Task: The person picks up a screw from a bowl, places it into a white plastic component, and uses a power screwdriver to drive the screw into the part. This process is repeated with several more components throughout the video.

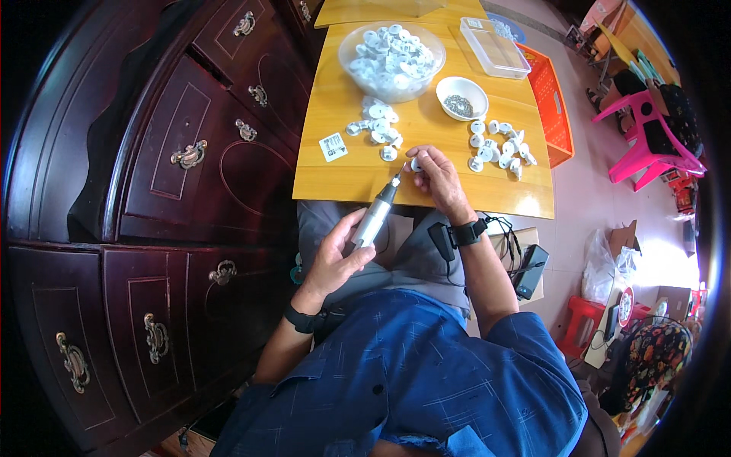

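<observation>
My left hand [333, 257] is wrapped round the barrel of a silver electric screwdriver [372, 220], its black nose tilted up and to the right. At the table's near edge my right hand [439, 181] pinches a small round white plastic part [416, 164]. The screwdriver's tip is close beside that part; whether they touch I cannot tell. Just beyond my hands lies a loose group of similar white parts [377, 126]. Another cluster of white parts [502, 148] is spread to the right of my right hand.
A clear bowl [358, 80] heaped with white parts stands at the back. Beside it are a white bowl [478, 93] of small metal pieces and a clear plastic box [499, 57]. A printed white card [333, 147] lies left. Dark drawers [171, 167] border the left; an orange crate [550, 107] stands right.
</observation>
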A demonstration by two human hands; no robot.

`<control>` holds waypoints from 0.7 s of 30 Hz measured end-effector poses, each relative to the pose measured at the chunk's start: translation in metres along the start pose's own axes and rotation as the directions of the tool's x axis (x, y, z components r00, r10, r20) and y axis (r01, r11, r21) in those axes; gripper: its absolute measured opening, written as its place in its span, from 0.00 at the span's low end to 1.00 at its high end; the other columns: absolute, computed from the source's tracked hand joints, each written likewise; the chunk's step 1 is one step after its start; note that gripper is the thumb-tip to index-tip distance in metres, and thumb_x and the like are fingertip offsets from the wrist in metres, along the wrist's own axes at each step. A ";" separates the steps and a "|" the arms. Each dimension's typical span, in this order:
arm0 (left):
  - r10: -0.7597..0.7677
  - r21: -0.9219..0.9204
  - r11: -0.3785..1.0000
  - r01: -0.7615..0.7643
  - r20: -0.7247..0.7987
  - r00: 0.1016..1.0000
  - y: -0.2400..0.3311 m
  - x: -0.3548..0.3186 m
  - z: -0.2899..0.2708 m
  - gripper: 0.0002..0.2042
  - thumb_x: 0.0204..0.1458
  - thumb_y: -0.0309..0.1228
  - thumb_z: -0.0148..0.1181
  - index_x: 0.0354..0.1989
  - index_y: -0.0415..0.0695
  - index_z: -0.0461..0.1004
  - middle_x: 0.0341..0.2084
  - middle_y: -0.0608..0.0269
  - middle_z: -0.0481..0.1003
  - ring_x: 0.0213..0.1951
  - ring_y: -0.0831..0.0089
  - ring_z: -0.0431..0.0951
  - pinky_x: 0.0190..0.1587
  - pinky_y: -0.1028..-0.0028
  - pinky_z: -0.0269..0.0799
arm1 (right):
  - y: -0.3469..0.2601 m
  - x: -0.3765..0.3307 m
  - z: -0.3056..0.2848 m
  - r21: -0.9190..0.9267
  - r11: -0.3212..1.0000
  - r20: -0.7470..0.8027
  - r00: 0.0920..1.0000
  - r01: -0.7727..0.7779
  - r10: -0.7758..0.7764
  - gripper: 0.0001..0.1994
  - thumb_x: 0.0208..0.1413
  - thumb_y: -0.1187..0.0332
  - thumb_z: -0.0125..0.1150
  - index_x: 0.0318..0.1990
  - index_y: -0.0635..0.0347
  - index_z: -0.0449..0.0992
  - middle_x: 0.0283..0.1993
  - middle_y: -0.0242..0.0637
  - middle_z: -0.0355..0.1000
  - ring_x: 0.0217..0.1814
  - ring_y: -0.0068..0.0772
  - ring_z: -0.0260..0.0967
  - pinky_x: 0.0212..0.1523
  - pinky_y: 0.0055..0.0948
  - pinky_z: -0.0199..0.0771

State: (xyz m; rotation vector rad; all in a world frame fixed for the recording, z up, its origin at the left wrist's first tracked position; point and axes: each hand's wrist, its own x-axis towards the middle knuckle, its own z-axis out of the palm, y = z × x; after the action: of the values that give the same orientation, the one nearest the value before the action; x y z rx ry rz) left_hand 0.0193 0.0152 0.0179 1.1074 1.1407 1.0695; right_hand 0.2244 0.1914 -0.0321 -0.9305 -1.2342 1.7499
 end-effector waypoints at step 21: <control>-0.028 0.019 0.999 0.028 0.020 0.999 -0.006 0.008 -0.001 0.31 0.59 0.31 0.64 0.68 0.37 0.59 0.38 0.65 0.72 0.31 0.85 0.70 0.31 0.83 0.68 | 0.007 0.002 0.000 0.015 1.000 -0.038 0.999 -0.025 0.026 0.10 0.69 0.68 0.52 0.51 0.63 0.73 0.42 0.30 0.75 0.37 0.16 0.72 0.40 0.17 0.75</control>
State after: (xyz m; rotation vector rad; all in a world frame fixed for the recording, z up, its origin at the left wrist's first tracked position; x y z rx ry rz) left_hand 0.0200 0.0227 0.0103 1.1117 1.1484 1.0256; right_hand 0.2223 0.1918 -0.0388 -0.9701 -1.1884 1.7513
